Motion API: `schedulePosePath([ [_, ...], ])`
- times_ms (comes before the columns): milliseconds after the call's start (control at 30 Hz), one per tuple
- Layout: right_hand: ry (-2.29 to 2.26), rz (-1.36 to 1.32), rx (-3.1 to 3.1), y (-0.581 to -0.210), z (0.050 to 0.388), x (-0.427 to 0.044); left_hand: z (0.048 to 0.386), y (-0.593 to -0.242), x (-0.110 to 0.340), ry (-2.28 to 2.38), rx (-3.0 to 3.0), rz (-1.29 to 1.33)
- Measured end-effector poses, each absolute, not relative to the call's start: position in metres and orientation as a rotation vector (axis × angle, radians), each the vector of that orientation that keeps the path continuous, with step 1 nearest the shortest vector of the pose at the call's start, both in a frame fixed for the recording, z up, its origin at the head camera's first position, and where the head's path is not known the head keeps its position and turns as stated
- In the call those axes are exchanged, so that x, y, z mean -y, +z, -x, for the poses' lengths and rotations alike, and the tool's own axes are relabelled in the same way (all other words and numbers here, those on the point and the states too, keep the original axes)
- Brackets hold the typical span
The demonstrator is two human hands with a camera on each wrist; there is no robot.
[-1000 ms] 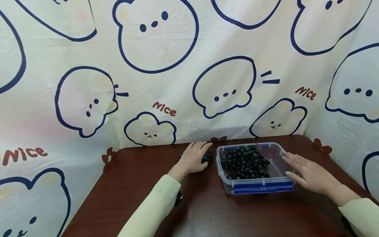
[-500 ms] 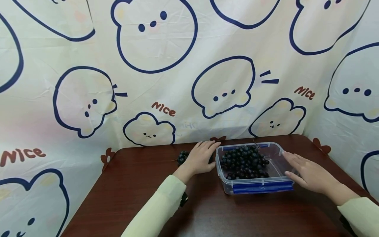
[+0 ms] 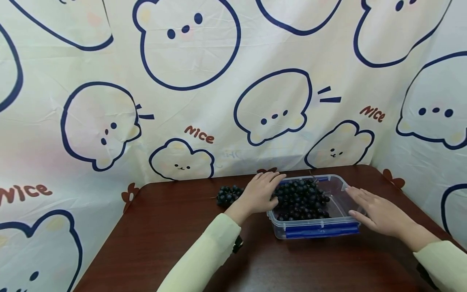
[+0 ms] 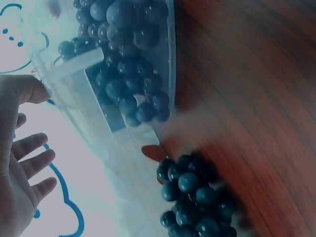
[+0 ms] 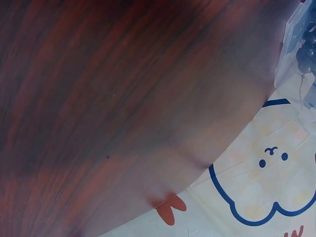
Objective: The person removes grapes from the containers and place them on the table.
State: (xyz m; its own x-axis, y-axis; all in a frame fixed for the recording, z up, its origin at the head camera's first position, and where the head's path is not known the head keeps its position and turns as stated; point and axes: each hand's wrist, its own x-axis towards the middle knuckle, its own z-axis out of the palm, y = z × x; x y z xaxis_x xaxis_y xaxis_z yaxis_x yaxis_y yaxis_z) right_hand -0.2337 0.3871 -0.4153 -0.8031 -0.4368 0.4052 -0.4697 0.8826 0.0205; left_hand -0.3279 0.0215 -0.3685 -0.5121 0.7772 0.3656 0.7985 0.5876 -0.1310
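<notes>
A clear plastic food container [image 3: 339,205] with a blue clip along its front stands on the table, lidless. Dark grapes [image 3: 300,198] fill its left and middle part. My left hand [image 3: 257,194] hovers at the container's left rim; in the left wrist view its fingers [image 4: 37,163] are spread and hold nothing. Behind its wrist, a small bunch of dark grapes [image 3: 228,196] lies on the table. My right hand [image 3: 381,213] lies along the container's right side, fingers extended. That hand is out of the right wrist view, where only a container corner [image 5: 289,54] shows.
The brown wooden table [image 3: 175,231] has its far edge against a pale curtain [image 3: 226,101] printed with blue cartoon outlines. The curtain also comes down along both sides of the table.
My left hand has moved right, from over the small grape bunch to the container's left rim, uncovering the bunch. My right hand stays at the container's right side.
</notes>
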Motion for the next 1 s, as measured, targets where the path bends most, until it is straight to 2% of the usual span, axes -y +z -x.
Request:
schedulePosePath([
  [500, 0.095, -0.688, 2.619, -0.415, 0.234, -0.386, 0.324, -0.369, -0.053, -0.032, 2.531, 1.285],
  [1000, 0.105, -0.665, 2.639, -0.415, 0.234, -0.387, 0.335, -0.383, -0.075, -0.014, 2.631, 1.214],
])
